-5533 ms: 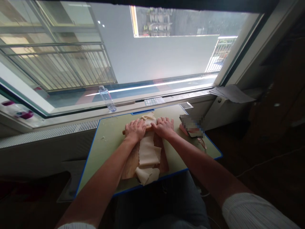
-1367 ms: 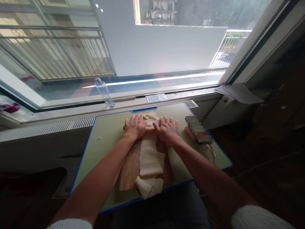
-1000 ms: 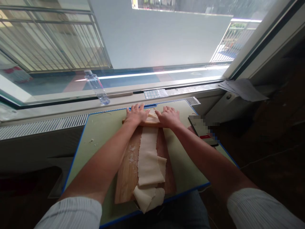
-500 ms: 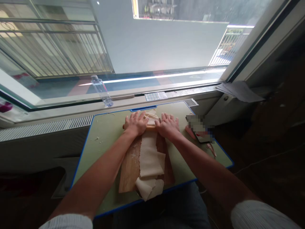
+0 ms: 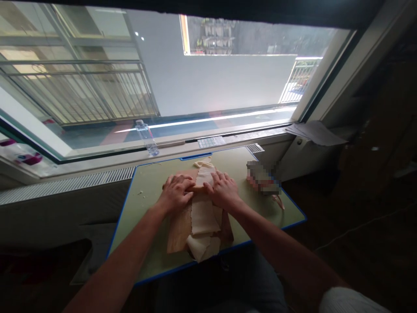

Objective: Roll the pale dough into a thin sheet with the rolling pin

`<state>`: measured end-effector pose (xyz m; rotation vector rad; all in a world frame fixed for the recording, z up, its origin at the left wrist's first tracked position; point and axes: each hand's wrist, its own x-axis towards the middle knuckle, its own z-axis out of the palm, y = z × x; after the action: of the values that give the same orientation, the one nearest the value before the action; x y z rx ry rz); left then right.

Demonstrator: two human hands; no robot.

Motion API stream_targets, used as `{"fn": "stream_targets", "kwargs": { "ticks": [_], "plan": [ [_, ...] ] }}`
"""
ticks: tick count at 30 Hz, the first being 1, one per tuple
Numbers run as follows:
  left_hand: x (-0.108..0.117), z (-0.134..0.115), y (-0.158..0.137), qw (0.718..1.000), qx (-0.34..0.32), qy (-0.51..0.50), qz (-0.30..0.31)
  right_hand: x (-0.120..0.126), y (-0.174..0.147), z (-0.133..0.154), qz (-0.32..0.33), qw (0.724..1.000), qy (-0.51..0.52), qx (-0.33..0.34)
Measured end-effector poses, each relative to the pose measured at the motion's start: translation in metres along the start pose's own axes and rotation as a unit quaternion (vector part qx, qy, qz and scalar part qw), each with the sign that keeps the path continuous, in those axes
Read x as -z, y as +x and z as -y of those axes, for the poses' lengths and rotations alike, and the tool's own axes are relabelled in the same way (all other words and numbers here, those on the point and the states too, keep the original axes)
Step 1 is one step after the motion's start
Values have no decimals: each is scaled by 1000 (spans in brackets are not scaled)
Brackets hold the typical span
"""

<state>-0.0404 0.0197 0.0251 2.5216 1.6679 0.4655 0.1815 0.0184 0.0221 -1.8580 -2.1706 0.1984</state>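
A long, pale sheet of dough lies along the wooden board, and its near end is folded and hangs past the board's front edge. Across the dough runs a thin wooden rolling pin. My left hand is curled over the pin's left end. Over its right part lies my right hand, fingers bent on the pin and touching the dough. Both palms hide the pin's ends. Beyond the pin, the far end of the dough is bunched into loose folds.
The board rests on a pale green table with a blue rim. Dough scraps are at its left, and a blurred-out object is at its right. A clear bottle and papers stand along the window sill.
Both hands have drawn the rolling pin toward me along the dough, uncovering more of its far part. The view has tilted upward, showing more of the window.
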Motion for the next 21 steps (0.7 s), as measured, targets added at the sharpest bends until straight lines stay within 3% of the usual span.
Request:
{"fn": "stream_targets", "kwargs": {
  "ticks": [3, 9, 13, 21],
  "plan": [
    [1, -4, 6, 999, 41, 14, 18, -2, 10, 2, 1, 1000, -14, -3],
    [-22, -29, 33, 982, 164, 91, -26, -10, 24, 5, 15, 999, -32, -39],
    [-30, -29, 57, 980, 175, 91, -20, -11, 38, 7, -1, 999, -31, -41],
    [-33, -4, 117, 983, 176, 50, 22, -11, 90, 1, -6, 998, -7, -59]
  ]
}}
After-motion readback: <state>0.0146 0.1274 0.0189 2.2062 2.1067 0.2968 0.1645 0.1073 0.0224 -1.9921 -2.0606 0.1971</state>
